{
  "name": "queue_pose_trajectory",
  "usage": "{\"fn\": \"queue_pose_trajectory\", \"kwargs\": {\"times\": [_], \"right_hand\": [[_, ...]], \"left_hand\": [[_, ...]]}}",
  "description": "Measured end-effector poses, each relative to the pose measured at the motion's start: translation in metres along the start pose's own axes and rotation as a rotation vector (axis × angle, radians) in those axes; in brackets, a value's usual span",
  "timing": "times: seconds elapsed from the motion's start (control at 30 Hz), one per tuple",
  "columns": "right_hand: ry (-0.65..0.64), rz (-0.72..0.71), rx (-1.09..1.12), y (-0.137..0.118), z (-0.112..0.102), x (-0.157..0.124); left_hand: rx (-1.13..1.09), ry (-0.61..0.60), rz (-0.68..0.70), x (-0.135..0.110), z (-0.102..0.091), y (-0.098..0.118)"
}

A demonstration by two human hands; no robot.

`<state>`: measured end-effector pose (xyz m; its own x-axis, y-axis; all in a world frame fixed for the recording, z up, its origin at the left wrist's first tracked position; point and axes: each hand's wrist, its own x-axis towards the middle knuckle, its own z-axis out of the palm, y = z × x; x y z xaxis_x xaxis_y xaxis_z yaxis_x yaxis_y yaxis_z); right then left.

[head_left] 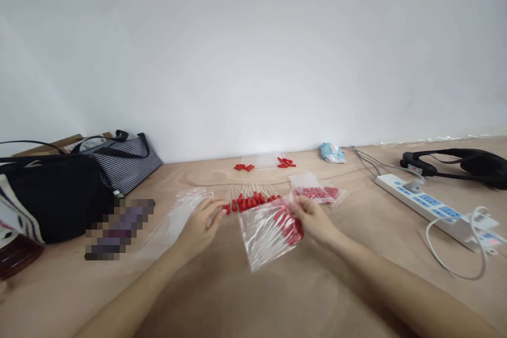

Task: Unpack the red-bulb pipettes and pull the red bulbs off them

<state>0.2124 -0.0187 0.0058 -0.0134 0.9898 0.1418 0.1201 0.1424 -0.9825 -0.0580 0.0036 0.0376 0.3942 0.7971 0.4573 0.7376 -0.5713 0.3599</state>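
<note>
From my remote seat I take the fanned row of droppers [250, 200] as my landmark: red bulbs towards me, clear stems pointing away, lying flat on the bench [245, 296]. They look like small droppers, though the picture is too soft for me to be sure.

My left hand [201, 223] rests at the row's left end, fingertips against the outermost bulb; I cannot tell whether it pinches it or only touches. My right hand [313, 217], just right of the row, is closed on the top edge of a clear plastic bag [266, 236], which hangs in front of the row with more red bulbs inside it.

Behind and right of the row lies a second filled bag [317, 191]; left of it, an empty bag [186, 202].

Risks as I judge them: the held bag is gripped at one edge only, so a tilt could spill its contents. The bag sweeping over the row could scatter it. The stems look thin, so pressing at the end could roll or snap one.
</note>
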Motion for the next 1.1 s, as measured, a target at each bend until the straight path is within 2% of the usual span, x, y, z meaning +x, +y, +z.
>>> {"fn": "queue_pose_trajectory", "kwargs": {"times": [0.07, 0.13, 0.2, 0.27, 0.33, 0.47, 0.67, 0.77, 0.93, 1.1], "right_hand": [[-0.043, 0.163, 0.179, 0.017, 0.028, -0.002], [-0.1, 0.324, 0.311, 0.025, 0.042, -0.003], [-0.205, 0.422, 0.38, 0.024, 0.041, -0.004], [-0.33, 0.476, 0.408, 0.017, 0.029, -0.005], [-0.392, 0.507, 0.406, 0.013, 0.016, -0.007], [-0.325, 0.505, 0.391, 0.015, 0.005, -0.01], [-0.221, 0.492, 0.391, 0.016, 0.016, -0.011], [-0.193, 0.506, 0.382, 0.016, 0.017, -0.011], [-0.198, 0.464, 0.346, 0.017, 0.018, -0.012], [-0.185, 0.399, 0.33, 0.021, 0.021, -0.015]], "left_hand": [[-0.149, -0.04, 0.011, 0.004, 0.01, 0.025], [-0.235, -0.084, 0.048, 0.005, 0.023, 0.041], [-0.272, -0.164, 0.11, 0.005, 0.036, 0.049], [-0.28, -0.246, 0.161, 0.005, 0.046, 0.05], [-0.272, -0.292, 0.171, 0.006, 0.053, 0.05], [-0.252, -0.291, 0.215, 0.014, 0.064, 0.053], [-0.157, -0.316, 0.464, 0.025, 0.068, 0.056], [-0.138, -0.306, 0.542, 0.026, 0.066, 0.054], [-0.158, -0.264, 0.604, 0.026, 0.069, 0.049], [-0.149, -0.266, 0.601, 0.027, 0.073, 0.051]]}}
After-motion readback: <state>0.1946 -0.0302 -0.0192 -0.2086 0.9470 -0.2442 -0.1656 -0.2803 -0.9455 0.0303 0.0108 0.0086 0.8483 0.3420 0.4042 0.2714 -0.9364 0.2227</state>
